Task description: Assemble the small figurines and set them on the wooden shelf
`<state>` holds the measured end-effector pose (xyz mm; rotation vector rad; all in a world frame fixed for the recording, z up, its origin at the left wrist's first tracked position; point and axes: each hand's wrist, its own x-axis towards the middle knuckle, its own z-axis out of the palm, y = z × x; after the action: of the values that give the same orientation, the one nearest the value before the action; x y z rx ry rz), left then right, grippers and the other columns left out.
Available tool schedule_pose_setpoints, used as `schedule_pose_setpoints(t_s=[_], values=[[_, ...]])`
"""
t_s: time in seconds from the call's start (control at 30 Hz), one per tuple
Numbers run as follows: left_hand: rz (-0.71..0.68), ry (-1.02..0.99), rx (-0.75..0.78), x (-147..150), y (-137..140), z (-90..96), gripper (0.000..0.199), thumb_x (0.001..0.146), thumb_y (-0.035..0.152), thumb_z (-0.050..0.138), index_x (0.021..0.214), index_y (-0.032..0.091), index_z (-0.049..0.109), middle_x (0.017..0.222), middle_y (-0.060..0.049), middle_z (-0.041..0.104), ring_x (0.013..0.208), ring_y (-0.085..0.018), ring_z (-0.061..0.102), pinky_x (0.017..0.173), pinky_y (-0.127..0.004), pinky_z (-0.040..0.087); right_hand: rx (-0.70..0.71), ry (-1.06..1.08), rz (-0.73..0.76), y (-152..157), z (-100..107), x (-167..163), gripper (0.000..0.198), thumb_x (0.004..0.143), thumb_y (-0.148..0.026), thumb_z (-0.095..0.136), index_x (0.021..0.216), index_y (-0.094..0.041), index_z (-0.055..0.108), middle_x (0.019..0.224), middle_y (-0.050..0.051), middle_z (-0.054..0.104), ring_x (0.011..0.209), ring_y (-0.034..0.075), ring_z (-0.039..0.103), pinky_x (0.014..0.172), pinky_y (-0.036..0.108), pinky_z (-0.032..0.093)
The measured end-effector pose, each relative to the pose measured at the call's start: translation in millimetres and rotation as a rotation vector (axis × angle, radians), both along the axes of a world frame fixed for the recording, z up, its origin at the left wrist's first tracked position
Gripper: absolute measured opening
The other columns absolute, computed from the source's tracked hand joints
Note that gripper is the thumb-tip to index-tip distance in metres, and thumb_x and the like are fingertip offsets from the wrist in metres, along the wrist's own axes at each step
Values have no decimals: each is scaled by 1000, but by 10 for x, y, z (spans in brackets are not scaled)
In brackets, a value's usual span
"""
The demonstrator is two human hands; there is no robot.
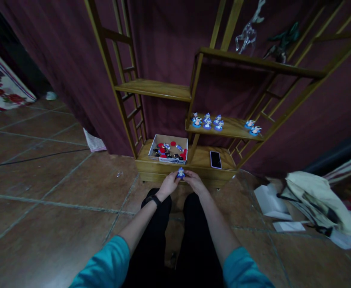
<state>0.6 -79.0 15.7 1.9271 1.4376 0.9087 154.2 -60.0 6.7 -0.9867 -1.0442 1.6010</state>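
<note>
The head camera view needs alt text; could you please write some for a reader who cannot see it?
A person's left hand and right hand hold a small purple figurine before a wooden shelf unit. On its base, an open box of colorful items sits left of a phone; more figurines stand on the shelf above the phone.
</note>
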Motion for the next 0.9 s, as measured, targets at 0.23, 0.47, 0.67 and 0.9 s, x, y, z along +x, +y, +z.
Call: schedule_pose_setpoints(t_s=[0.23,0.47,0.67,0.9], values=[[2,-575,-292,-105,156,-143,29,68,22,65,96,13,62,78,-5,67,66,-14,60,63,-28,49,-48,25,44,29,-13,-98,39,49,-23,77,86,-19,65,88,2,69,86,19,62,86,34,43],[47,-844,-404,-108,158,-119,36,58,27,76,86,13,57,71,-2,66,67,-13,62,69,-29,50,-82,59,-27,32,-15,-164,40,48,-24,79,85,-19,64,87,2,69,78,17,64,82,35,46],[96,-782,-363,-135,152,-110,37,55,32,78,80,14,57,71,-3,67,68,-14,63,72,-32,50,-83,74,-8,78,-60,-177,38,47,-25,80,81,-19,65,83,3,69,80,20,64,82,38,48],[130,-793,-280,-180,220,-226,35,52,32,78,74,14,59,69,-1,67,65,-14,62,73,-31,48,-76,85,-7,104,-107,-178,36,49,-24,80,82,-20,66,85,3,69,82,19,64,85,39,47]])
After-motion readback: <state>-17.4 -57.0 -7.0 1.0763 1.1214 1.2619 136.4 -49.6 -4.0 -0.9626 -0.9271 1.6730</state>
